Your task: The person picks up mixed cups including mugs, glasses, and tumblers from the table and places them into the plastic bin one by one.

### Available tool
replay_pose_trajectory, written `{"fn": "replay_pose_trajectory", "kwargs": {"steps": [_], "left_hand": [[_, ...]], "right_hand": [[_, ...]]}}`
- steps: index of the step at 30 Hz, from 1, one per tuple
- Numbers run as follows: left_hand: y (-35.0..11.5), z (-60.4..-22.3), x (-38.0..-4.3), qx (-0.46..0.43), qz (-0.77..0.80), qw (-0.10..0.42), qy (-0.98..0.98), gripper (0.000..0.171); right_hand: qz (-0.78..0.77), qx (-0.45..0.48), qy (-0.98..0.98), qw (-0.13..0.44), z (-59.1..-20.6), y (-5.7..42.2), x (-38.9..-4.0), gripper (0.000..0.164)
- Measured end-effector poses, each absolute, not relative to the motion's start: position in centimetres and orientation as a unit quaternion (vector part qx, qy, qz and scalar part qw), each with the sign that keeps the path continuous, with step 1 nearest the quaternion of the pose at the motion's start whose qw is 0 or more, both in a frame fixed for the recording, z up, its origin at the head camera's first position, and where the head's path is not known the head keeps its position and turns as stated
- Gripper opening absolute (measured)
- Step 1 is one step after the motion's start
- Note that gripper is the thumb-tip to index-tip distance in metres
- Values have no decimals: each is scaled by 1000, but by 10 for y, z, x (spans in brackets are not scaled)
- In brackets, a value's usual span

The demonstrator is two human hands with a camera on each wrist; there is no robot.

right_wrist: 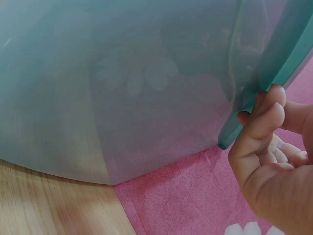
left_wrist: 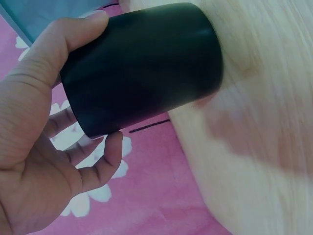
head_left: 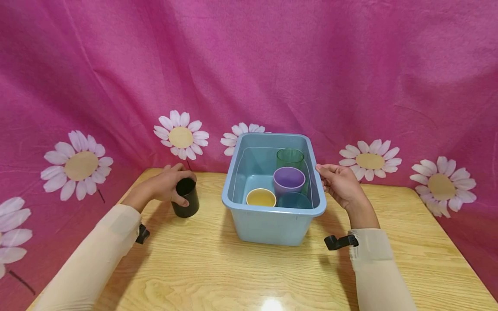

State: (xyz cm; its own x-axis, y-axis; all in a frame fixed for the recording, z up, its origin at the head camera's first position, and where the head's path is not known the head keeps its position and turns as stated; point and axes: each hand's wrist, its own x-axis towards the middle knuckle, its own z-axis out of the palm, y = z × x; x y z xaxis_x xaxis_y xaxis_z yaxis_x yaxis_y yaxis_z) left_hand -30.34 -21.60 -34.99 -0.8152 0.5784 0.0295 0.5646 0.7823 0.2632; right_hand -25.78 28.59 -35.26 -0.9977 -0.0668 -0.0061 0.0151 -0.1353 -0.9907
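My left hand (head_left: 168, 183) grips a black cup (head_left: 186, 205) by its upper part, thumb on the near side and fingers across the rim. In the left wrist view the same cup (left_wrist: 146, 68) has its base by the wooden table. To its right stands a blue plastic tub (head_left: 268, 226). My right hand (head_left: 342, 183) pinches the tub's right rim (right_wrist: 288, 49) between thumb and fingers. Inside the tub are a yellow cup (head_left: 261, 198), a purple cup (head_left: 289, 179), a clear green cup (head_left: 289, 158) and a teal cup (head_left: 294, 201), all grouped toward the right and front.
The wooden table (head_left: 194, 268) carries the tub and the black cup. A pink cloth (head_left: 249, 65) printed with white daisies hangs behind and along both sides. Black camera mounts (head_left: 338, 242) sit on both wrists.
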Motion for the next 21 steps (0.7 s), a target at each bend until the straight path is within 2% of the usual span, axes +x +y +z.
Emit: {"fn": "replay_pose_trajectory", "kwargs": {"steps": [11, 21], "left_hand": [[-207, -342, -301, 311, 116, 53, 942, 66], [-202, -329, -305, 333, 102, 36, 937, 63]], "right_hand": [[-753, -18, 657, 32, -352, 285, -257, 17], [-749, -14, 662, 30, -351, 286, -256, 17]]}}
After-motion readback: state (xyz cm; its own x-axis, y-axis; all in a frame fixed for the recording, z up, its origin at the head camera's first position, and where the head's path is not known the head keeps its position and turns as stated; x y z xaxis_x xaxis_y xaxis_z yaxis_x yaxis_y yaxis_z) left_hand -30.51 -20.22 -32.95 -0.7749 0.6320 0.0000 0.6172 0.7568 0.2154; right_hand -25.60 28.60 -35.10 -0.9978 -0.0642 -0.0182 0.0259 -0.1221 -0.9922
